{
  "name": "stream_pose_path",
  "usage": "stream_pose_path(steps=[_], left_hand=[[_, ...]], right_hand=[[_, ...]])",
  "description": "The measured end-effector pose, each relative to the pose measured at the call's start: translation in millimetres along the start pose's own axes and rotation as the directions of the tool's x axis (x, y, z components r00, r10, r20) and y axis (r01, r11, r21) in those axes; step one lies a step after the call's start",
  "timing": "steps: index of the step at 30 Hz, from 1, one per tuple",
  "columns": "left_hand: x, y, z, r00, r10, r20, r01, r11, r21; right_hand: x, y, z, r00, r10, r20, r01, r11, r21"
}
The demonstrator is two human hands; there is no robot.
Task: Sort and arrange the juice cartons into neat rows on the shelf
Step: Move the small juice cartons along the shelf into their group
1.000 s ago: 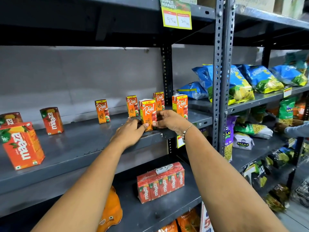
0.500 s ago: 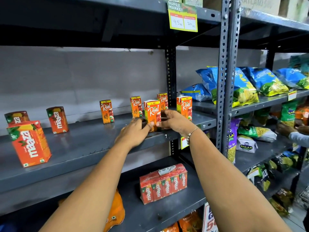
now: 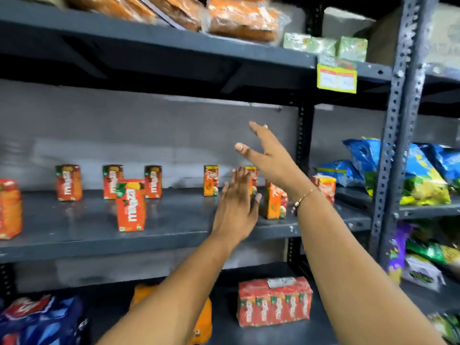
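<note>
Small orange juice cartons stand scattered on the grey middle shelf [image 3: 174,220]. On the left are Maaza cartons, one near the front [image 3: 130,205] and others at the back [image 3: 69,182]. On the right are Real cartons: one at the back [image 3: 211,180], one near the front [image 3: 273,204] and one by the upright [image 3: 323,188]. My left hand [image 3: 236,207] is raised flat over the shelf, fingers apart, holding nothing, just left of the front Real carton. My right hand [image 3: 266,155] hovers higher, open and empty.
A shrink-wrapped pack of cartons [image 3: 273,305] lies on the shelf below, beside an orange pouch [image 3: 202,317] and blue bags [image 3: 42,319]. Snack bags [image 3: 420,175] fill the rack on the right behind a perforated upright [image 3: 395,155]. A yellow price tag [image 3: 336,78] hangs from the upper shelf.
Both hands have let go of the front Real carton and lifted away, the right one highest. The view has swung left and up, bringing more Maaza cartons into sight.
</note>
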State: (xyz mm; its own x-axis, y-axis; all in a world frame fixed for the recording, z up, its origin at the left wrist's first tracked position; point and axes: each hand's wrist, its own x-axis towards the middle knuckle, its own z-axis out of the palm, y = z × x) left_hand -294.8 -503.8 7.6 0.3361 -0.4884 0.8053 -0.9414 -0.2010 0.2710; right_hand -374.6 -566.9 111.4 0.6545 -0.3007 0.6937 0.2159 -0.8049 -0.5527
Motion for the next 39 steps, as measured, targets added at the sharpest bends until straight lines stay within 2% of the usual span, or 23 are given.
stream_pose_path(steps=[3, 6, 9, 12, 17, 20, 23, 26, 29, 33, 36, 39], left_hand=[[0, -9, -46, 0.985, -0.036, -0.169, 0.037, 0.999, -0.001], [-5, -28, -105, 0.960, -0.003, -0.280, 0.044, 0.989, 0.141], [-19, -58, -171, 0.909, -0.011, -0.417, 0.136, 0.953, 0.271], [-42, -91, -237, 0.869, -0.054, -0.491, 0.234, 0.920, 0.314], [-85, -159, -328, 0.827, -0.198, -0.526, 0.403, 0.861, 0.310], [-109, -207, -372, 0.833, -0.270, -0.483, 0.467, 0.811, 0.354], [-128, -252, -402, 0.814, -0.414, -0.408, 0.566, 0.721, 0.399], [-144, -294, -415, 0.796, -0.522, -0.306, 0.604, 0.650, 0.462], [-153, -330, -418, 0.791, -0.575, -0.212, 0.596, 0.643, 0.480], [-148, -366, -422, 0.759, -0.633, -0.151, 0.608, 0.608, 0.511], [-140, -389, -428, 0.737, -0.644, -0.206, 0.651, 0.592, 0.476], [-130, -401, -429, 0.756, -0.607, -0.246, 0.641, 0.611, 0.464]], right_hand=[[5, -23, 32, 0.998, -0.051, 0.027, 0.049, 0.994, 0.097], [7, -50, 69, 0.994, -0.107, 0.019, 0.100, 0.970, 0.222], [8, -90, 113, 0.988, -0.151, 0.031, 0.127, 0.914, 0.386], [6, -133, 157, 0.974, -0.211, 0.077, 0.150, 0.866, 0.477], [6, -190, 237, 0.963, -0.253, 0.097, 0.174, 0.851, 0.495], [6, -227, 296, 0.956, -0.270, 0.117, 0.176, 0.843, 0.509], [6, -252, 358, 0.948, -0.275, 0.161, 0.174, 0.870, 0.462], [5, -259, 411, 0.958, -0.170, 0.232, 0.053, 0.898, 0.437], [6, -257, 459, 0.966, 0.002, 0.257, -0.117, 0.893, 0.434], [13, -242, 502, 0.910, 0.206, 0.361, -0.303, 0.923, 0.237], [23, -232, 516, 0.836, 0.375, 0.401, -0.476, 0.859, 0.188], [43, -228, 529, 0.809, 0.482, 0.335, -0.557, 0.811, 0.177]])
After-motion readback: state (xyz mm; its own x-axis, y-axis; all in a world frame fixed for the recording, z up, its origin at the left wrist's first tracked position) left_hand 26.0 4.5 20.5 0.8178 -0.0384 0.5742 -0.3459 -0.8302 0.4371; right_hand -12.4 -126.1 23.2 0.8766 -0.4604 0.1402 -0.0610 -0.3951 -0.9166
